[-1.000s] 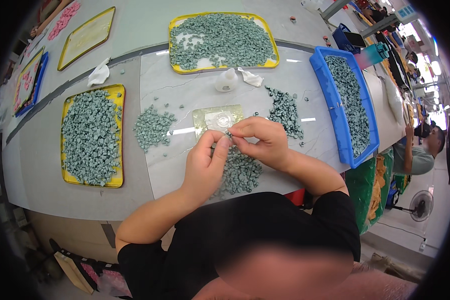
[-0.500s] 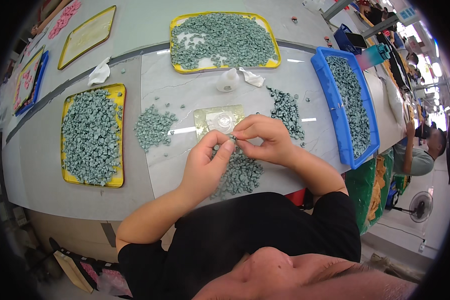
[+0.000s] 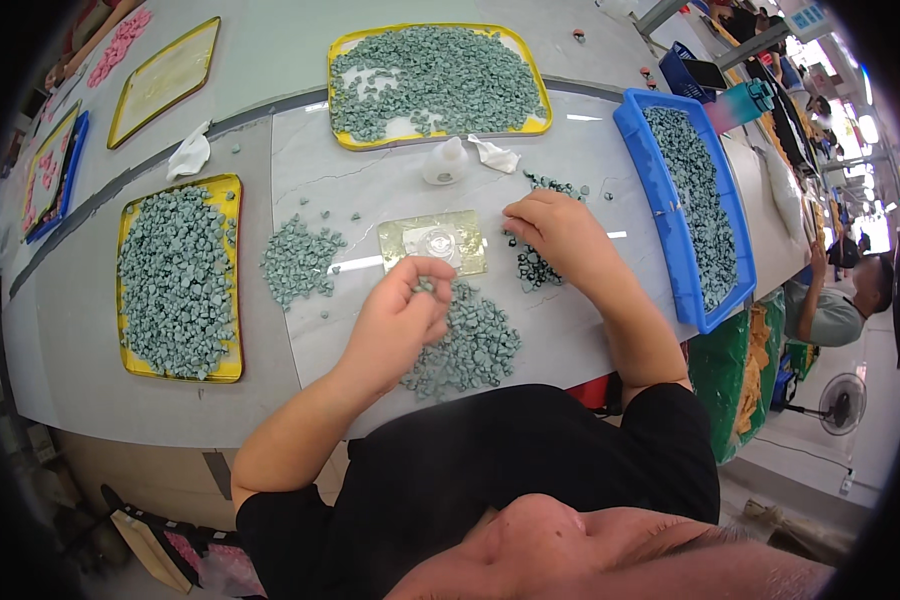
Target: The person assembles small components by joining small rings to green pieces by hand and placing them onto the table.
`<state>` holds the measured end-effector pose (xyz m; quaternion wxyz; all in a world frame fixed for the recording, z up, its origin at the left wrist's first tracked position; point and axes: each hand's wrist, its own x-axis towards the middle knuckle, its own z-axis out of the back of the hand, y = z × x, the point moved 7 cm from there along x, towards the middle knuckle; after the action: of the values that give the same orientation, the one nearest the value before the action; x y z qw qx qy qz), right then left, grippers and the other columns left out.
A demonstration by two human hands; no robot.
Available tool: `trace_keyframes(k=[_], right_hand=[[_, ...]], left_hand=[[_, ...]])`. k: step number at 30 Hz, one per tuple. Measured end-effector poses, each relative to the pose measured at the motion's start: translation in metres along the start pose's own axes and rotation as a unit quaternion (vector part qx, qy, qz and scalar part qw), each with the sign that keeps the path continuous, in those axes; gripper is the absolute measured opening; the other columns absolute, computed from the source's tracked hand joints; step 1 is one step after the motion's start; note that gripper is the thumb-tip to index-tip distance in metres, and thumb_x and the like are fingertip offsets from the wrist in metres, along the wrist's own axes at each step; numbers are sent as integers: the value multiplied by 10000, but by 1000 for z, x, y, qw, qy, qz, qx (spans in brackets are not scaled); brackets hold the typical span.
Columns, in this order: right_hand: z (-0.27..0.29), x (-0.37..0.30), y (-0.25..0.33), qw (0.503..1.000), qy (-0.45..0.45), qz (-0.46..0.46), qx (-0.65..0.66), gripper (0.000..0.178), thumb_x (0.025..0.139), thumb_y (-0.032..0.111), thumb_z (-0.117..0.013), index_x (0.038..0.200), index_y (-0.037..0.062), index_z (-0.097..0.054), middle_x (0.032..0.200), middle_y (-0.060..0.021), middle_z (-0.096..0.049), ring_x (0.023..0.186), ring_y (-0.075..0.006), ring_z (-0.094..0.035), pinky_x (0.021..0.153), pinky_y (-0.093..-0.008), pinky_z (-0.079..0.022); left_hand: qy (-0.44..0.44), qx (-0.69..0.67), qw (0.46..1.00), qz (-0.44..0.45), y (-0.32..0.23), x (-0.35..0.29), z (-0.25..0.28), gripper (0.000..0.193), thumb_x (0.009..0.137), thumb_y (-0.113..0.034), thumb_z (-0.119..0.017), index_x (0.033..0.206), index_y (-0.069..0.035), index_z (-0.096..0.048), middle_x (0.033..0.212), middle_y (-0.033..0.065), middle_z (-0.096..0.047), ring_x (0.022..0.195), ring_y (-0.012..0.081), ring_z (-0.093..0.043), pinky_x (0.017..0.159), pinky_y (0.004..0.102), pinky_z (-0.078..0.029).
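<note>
My left hand (image 3: 402,312) hovers over a heap of small grey-green pieces (image 3: 467,345) near the table's front edge, its fingertips pinched on one small grey-green piece. My right hand (image 3: 555,232) rests palm down on a darker pile of grey-green pieces (image 3: 536,265) to the right, fingers curled among them. Between the hands lies a small gold tray (image 3: 400,243) with a clear round dish (image 3: 436,243) on it. A third loose pile of pieces (image 3: 298,262) lies left of the gold tray.
A yellow tray (image 3: 233,195) full of pieces lies at the left, another yellow tray (image 3: 342,50) at the back, a blue bin (image 3: 634,110) at the right. A white bottle (image 3: 444,162) and crumpled tissue (image 3: 496,154) lie behind the gold tray. Another person (image 3: 838,300) sits far right.
The hands were together over the gold tray, working one piece. They have parted: the right hand moved out to the right pile, the left dropped toward the front heap.
</note>
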<state>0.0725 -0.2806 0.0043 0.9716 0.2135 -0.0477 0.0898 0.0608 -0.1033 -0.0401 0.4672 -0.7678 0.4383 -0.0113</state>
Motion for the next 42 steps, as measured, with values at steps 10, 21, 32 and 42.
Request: trace_keyframes(k=[10, 21, 32, 42], right_hand=[[-21, 1, -4, 990, 66, -93, 80, 162, 738, 92, -680, 872, 19, -627, 754, -96, -582, 690, -209, -595, 646, -302, -483], [-14, 0, 25, 970, -21, -44, 239, 147, 739, 11, -687, 875, 19, -630, 839, -70, -616, 698, -144, -583, 631, -241, -472], [-17, -10, 78, 976, -68, 173, 115, 335, 684, -63, -672, 1002, 41, -658, 885, -90, -631, 768, -209, -626, 637, -277, -515], [-10, -12, 76, 962, -133, 199, 135, 257, 677, -38, -697, 925, 7, -648, 844, -111, -644, 716, -220, -638, 603, -271, -519]], left_hand=[[-100, -64, 988, -100, -20, 5, 22, 146, 937, -102, -471, 1018, 11, -514, 800, 24, -504, 573, 48, -353, 487, 182, -319], [-43, -8, 997, -65, -5, 7, 16, 182, 921, -139, -529, 989, 23, -577, 753, 12, -506, 540, 39, -343, 464, 186, -296], [-13, -66, 998, -16, 10, 7, 15, 194, 915, -122, -539, 1008, 43, -581, 760, 25, -532, 541, 38, -363, 449, 184, -294], [-57, -9, 996, -70, -1, 5, 23, 224, 897, -125, -571, 1043, 43, -600, 765, 27, -551, 536, 43, -369, 467, 188, -307]])
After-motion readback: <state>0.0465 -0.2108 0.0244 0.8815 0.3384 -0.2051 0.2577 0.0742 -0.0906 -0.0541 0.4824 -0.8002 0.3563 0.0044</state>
